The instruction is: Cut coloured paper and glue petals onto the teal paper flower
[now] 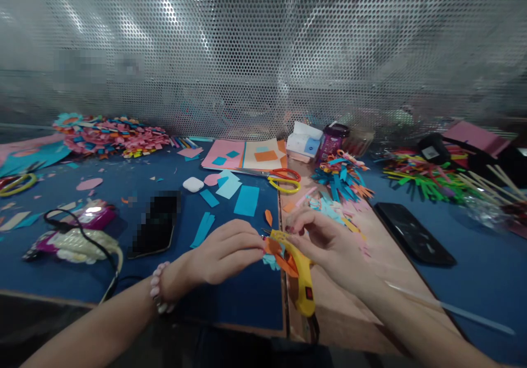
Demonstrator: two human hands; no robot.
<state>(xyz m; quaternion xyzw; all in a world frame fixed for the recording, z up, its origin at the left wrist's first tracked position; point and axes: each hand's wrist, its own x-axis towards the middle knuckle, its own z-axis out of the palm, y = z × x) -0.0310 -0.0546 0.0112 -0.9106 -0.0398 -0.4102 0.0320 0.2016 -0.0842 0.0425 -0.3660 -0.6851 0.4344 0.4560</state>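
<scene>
My left hand point(226, 252), with a beaded bracelet point(156, 288) at its wrist, pinches an orange paper piece point(275, 247) between thumb and fingers. Cut strips of light blue paper point(272, 262) show right under it. My right hand point(325, 241) is held just to the right, its fingers curled together at the tips; what they grip, if anything, is too small to tell. Between and below the hands lies a yellow hot glue gun point(305, 294), its nozzle towards the back and its cord off the front edge. A small orange paper petal point(269, 217) lies beyond the nozzle.
Scissors point(284, 180), blue paper pieces point(247, 201) and fringed paper bunches point(341, 176) lie behind the hands. A dark phone point(158, 225) is on the left, a black case point(414, 233) on the right. A perforated metal panel point(255, 55) closes off the back.
</scene>
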